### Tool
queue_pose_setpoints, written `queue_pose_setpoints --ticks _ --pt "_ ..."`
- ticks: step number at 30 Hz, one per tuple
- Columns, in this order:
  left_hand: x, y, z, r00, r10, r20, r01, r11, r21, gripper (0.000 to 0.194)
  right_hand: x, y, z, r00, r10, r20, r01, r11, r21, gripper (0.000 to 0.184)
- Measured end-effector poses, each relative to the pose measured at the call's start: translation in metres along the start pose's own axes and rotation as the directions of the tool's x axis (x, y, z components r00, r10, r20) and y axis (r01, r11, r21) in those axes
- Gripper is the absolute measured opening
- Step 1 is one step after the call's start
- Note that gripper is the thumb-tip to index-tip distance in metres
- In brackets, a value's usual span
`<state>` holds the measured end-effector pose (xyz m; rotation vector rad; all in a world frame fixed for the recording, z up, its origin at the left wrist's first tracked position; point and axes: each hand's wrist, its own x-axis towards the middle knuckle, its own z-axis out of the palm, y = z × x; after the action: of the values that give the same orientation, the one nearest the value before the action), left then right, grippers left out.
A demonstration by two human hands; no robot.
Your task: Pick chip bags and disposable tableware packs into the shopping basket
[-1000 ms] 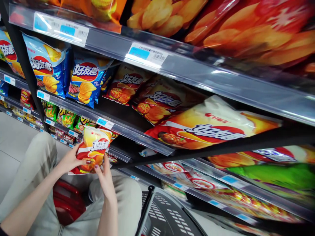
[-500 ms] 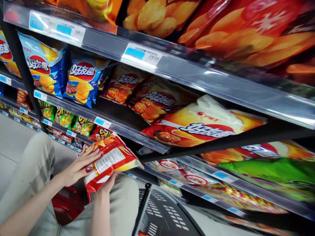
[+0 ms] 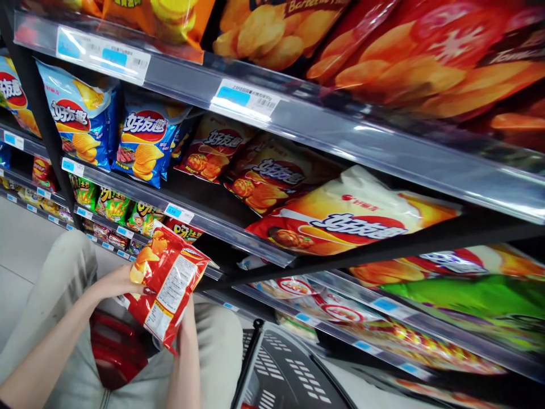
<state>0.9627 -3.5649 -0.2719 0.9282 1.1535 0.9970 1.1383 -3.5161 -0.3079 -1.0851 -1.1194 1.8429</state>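
A red bag of potato chips [image 3: 170, 284] is held above my lap, its back panel with white printed labels turned up toward me. My left hand [image 3: 116, 284] grips the bag's left side, thumb on the printed face and the other fingers out of sight behind it. On the lower right side, my right hand [image 3: 185, 321] is wrapped around the bag from beneath, most of its fingers hidden by it. The bag's upper edge overlaps the front of a low shelf holding red and green snack bags [image 3: 184, 229].
Shelves of chip bags rise ahead, with a blue bag [image 3: 142, 139] and a white-and-red bag [image 3: 340, 218] on the middle one. A dark shopping basket [image 3: 293, 363] stands by my right knee [image 3: 219, 341]. A glossy red object [image 3: 119, 349] lies between my legs.
The chip bag has turned and shifted left, showing more of its back. My left hand has moved from lying across its face to gripping its left side.
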Motion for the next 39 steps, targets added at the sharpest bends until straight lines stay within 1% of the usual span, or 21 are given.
queue_pose_setpoints --ticks 1,3,4,6,7,9,11,13,15,17,21,23,26,29,33,39 --pt "0.001 -0.001 -0.001 0.999 -0.012 -0.030 0.012 1.000 -0.001 0.055 0.003 -0.003 -0.006 1.000 0.009 -0.026 -0.008 1.000 0.010 0.063" --pt "0.003 -0.004 -0.001 0.996 -0.033 -0.084 0.032 0.999 -0.017 0.054 0.005 -0.007 -0.017 0.998 0.041 -0.054 -0.036 0.996 0.087 0.064" --pt "0.005 -0.006 -0.001 0.993 -0.041 -0.112 0.039 0.999 -0.018 0.053 0.004 -0.008 -0.021 0.998 0.044 -0.044 -0.038 0.989 0.144 0.068" --pt "0.008 -0.008 0.000 0.980 -0.049 -0.194 0.051 0.999 0.005 0.051 0.000 -0.009 -0.025 1.000 0.009 0.003 -0.009 0.974 0.227 0.072" --pt "0.010 -0.007 0.001 0.969 -0.048 -0.244 0.054 0.998 0.017 0.052 -0.002 -0.009 -0.025 0.999 -0.013 0.036 0.004 0.974 0.228 0.072" --pt "0.011 -0.005 0.003 0.945 -0.034 -0.325 0.046 0.999 0.029 0.057 -0.006 -0.010 -0.022 0.994 -0.018 0.108 0.001 0.988 0.153 0.073" --pt "0.009 -0.001 0.004 0.935 -0.021 -0.354 0.024 1.000 0.003 0.059 -0.007 -0.012 -0.018 0.987 0.022 0.159 -0.036 0.996 0.083 0.071" --pt "0.006 0.003 0.004 0.954 -0.053 -0.296 0.019 0.993 -0.117 0.060 -0.007 -0.015 -0.013 0.981 0.044 0.190 -0.059 0.996 0.071 0.064" --pt "0.002 0.005 0.005 0.975 -0.096 -0.199 0.041 0.964 -0.262 0.063 -0.008 -0.017 -0.011 0.977 0.064 0.203 -0.081 0.994 0.078 0.058" --pt "-0.001 0.005 0.005 0.984 -0.116 -0.133 0.063 0.934 -0.351 0.067 -0.008 -0.018 -0.010 0.976 0.082 0.200 -0.100 0.992 0.078 0.055" --pt "-0.002 0.004 0.007 0.981 -0.114 -0.156 0.048 0.926 -0.374 0.072 -0.009 -0.019 -0.010 0.980 0.078 0.183 -0.095 0.992 0.084 0.052" --pt "0.000 0.005 0.008 0.977 -0.119 -0.175 0.046 0.926 -0.375 0.069 -0.009 -0.019 -0.009 0.981 0.079 0.175 -0.096 0.991 0.093 0.051" --pt "0.001 0.007 0.009 0.978 -0.117 -0.174 0.042 0.921 -0.387 0.066 -0.010 -0.019 -0.008 0.982 0.086 0.167 -0.106 0.987 0.119 0.049" --pt "0.001 0.008 0.010 0.979 -0.113 -0.171 0.035 0.914 -0.404 0.068 -0.010 -0.019 -0.007 0.982 0.091 0.168 -0.114 0.984 0.138 0.048" --pt "0.001 0.008 0.010 0.980 -0.110 -0.165 0.032 0.908 -0.418 0.071 -0.009 -0.017 -0.008 0.980 0.108 0.165 -0.131 0.982 0.137 0.051" --pt "0.001 0.007 0.009 0.983 -0.100 -0.154 0.030 0.914 -0.405 0.070 -0.008 -0.017 -0.008 0.980 0.140 0.143 -0.159 0.978 0.132 0.059"
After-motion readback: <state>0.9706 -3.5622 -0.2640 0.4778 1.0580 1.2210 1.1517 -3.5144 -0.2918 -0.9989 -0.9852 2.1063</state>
